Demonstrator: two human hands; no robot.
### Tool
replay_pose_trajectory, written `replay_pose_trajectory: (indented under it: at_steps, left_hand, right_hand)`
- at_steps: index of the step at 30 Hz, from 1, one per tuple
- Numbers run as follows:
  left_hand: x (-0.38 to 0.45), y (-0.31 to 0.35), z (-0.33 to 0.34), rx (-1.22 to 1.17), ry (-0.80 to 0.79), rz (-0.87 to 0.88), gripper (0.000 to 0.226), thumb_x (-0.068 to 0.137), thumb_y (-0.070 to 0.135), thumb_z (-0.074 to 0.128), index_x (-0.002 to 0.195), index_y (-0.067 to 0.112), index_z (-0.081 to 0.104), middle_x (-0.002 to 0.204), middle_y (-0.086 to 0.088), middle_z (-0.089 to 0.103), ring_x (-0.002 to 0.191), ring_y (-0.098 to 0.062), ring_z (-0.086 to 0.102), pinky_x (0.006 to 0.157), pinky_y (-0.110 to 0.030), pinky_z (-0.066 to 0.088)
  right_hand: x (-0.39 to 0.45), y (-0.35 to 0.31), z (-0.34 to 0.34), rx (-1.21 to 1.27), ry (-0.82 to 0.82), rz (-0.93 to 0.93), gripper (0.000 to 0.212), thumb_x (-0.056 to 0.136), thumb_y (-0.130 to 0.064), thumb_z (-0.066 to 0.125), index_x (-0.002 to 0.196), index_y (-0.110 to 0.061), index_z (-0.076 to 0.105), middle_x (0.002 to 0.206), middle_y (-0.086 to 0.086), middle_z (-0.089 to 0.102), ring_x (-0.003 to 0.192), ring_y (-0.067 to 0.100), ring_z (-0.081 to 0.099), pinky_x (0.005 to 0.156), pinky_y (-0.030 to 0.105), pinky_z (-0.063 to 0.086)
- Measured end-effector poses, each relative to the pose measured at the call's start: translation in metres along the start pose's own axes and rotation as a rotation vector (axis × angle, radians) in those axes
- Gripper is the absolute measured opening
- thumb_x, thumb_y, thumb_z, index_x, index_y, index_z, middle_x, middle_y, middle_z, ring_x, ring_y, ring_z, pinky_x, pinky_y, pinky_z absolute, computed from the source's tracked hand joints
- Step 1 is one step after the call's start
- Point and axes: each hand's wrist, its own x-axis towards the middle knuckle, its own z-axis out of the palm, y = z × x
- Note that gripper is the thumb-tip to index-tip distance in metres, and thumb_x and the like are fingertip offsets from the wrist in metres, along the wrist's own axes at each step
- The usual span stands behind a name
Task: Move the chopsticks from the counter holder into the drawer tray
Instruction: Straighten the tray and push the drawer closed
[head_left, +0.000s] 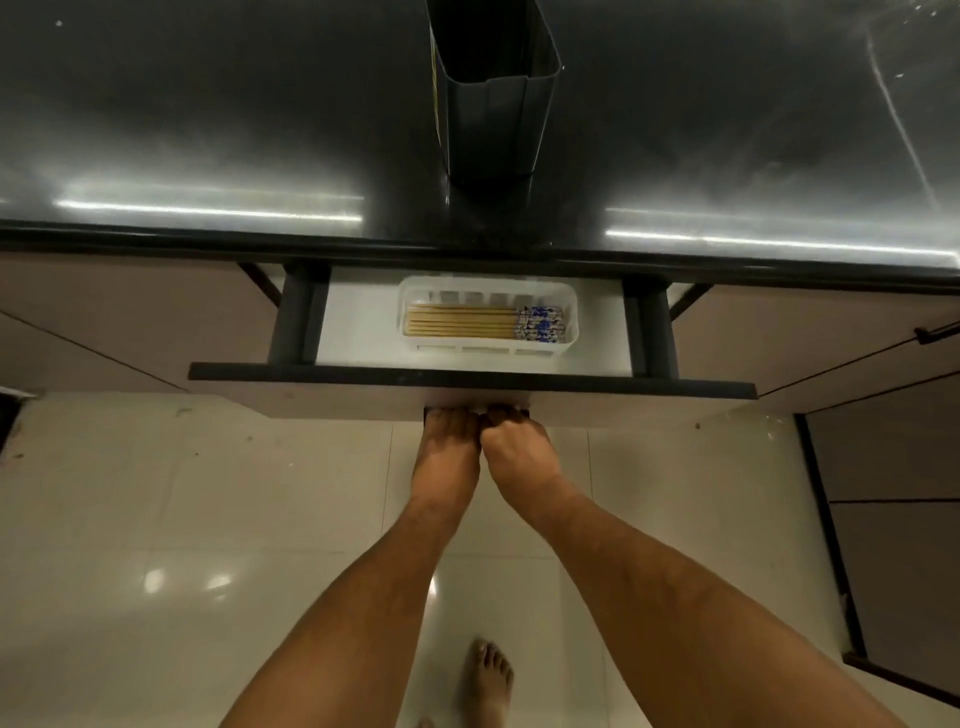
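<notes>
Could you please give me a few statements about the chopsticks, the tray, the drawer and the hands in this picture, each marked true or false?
1. The chopsticks lie flat inside the white tray. True.
2. The tray sits on the dark counter. False: it sits in the open drawer below the counter.
3. Both the left hand and the right hand are at the drawer's front, fingers curled under its edge. True.
4. The dark holder lies tipped over in the drawer. False: it stands upright on the counter.
5. The right hand holds a chopstick. False: its grip is on the drawer front.
</notes>
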Motion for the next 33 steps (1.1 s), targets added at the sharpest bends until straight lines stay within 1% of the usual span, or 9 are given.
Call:
replay_pose_trajectory:
  at_steps: [7,10,13,16,18,25,30,32,33]
  left_hand:
    - [0.07,-0.026,-0.021,-0.072,0.094,-0.045,0.05,0.082,0.012,0.072,0.13,0.015,0.058,0.13,-0.011,0.055,0.128,-0.031,0.047,0.118,-0.045,0.026]
    - [0.103,-0.038,-0.027,-0.07,0.098,-0.064,0.059,0.082,0.015,0.071,0.138,0.014,0.051,0.135,-0.011,0.05,0.13,-0.031,0.044,0.117,-0.044,0.026]
    - [0.124,-0.045,-0.032,0.008,0.048,-0.074,0.068,0.083,0.024,0.073,0.143,0.015,0.042,0.138,-0.01,0.048,0.131,-0.03,0.044,0.116,-0.043,0.029]
    - [0.132,-0.05,-0.029,0.057,0.07,-0.067,0.064,0.086,0.022,0.071,0.143,0.015,0.042,0.14,-0.01,0.047,0.134,-0.031,0.043,0.118,-0.045,0.027]
    - [0.137,-0.053,-0.027,0.025,0.114,-0.056,0.059,0.09,0.019,0.067,0.143,0.014,0.042,0.144,-0.009,0.047,0.138,-0.031,0.042,0.121,-0.045,0.024]
    - [0.146,-0.066,-0.034,-0.456,0.316,-0.061,0.046,0.097,0.006,0.059,0.142,0.012,0.052,0.143,-0.012,0.056,0.138,-0.031,0.046,0.121,-0.039,0.03]
    - [0.142,-0.077,-0.058,-0.697,0.143,-0.096,0.045,0.096,0.007,0.059,0.138,0.019,0.052,0.139,-0.011,0.054,0.125,-0.029,0.054,0.102,-0.036,0.047]
    - [0.131,-0.08,-0.066,-0.661,0.143,-0.117,0.055,0.089,0.009,0.068,0.139,0.021,0.049,0.14,-0.008,0.052,0.126,-0.027,0.053,0.105,-0.037,0.045]
    - [0.12,-0.082,-0.066,-0.616,0.193,-0.078,0.055,0.088,0.013,0.069,0.139,0.019,0.049,0.141,-0.008,0.053,0.126,-0.027,0.053,0.108,-0.038,0.044]
  right_hand:
    - [0.068,0.028,-0.025,0.039,0.079,0.027,0.019,0.094,-0.007,0.065,0.111,-0.009,0.073,0.107,0.011,0.073,0.095,0.028,0.07,0.088,0.039,0.054]
    - [0.095,0.039,-0.034,0.026,0.067,0.039,0.024,0.096,-0.009,0.063,0.118,-0.01,0.07,0.117,0.011,0.069,0.108,0.03,0.066,0.095,0.039,0.051]
    - [0.116,0.046,-0.039,-0.025,0.01,0.038,0.044,0.095,-0.016,0.067,0.137,-0.011,0.058,0.137,0.011,0.059,0.127,0.031,0.056,0.108,0.04,0.044]
    - [0.129,0.048,-0.043,-0.086,-0.059,0.081,0.057,0.092,-0.017,0.073,0.144,-0.013,0.051,0.144,0.01,0.054,0.131,0.03,0.054,0.109,0.04,0.045]
    - [0.136,0.048,-0.044,-0.096,-0.053,0.105,0.052,0.092,-0.014,0.071,0.141,-0.012,0.054,0.142,0.01,0.055,0.128,0.03,0.056,0.105,0.04,0.048]
    - [0.142,0.051,-0.043,-0.026,0.135,0.137,0.035,0.096,-0.008,0.065,0.13,-0.014,0.061,0.129,0.009,0.064,0.114,0.027,0.066,0.092,0.037,0.056]
    - [0.134,0.048,-0.055,0.111,0.083,0.162,0.04,0.103,-0.013,0.055,0.143,-0.015,0.05,0.141,0.011,0.057,0.126,0.029,0.059,0.103,0.038,0.051]
    - [0.123,0.042,-0.056,0.118,0.124,0.13,0.037,0.103,-0.014,0.054,0.14,-0.013,0.054,0.139,0.012,0.058,0.124,0.028,0.058,0.106,0.037,0.048]
    - [0.114,0.04,-0.056,0.112,0.127,0.107,0.033,0.102,-0.014,0.056,0.135,-0.011,0.058,0.131,0.013,0.062,0.114,0.025,0.063,0.101,0.036,0.051]
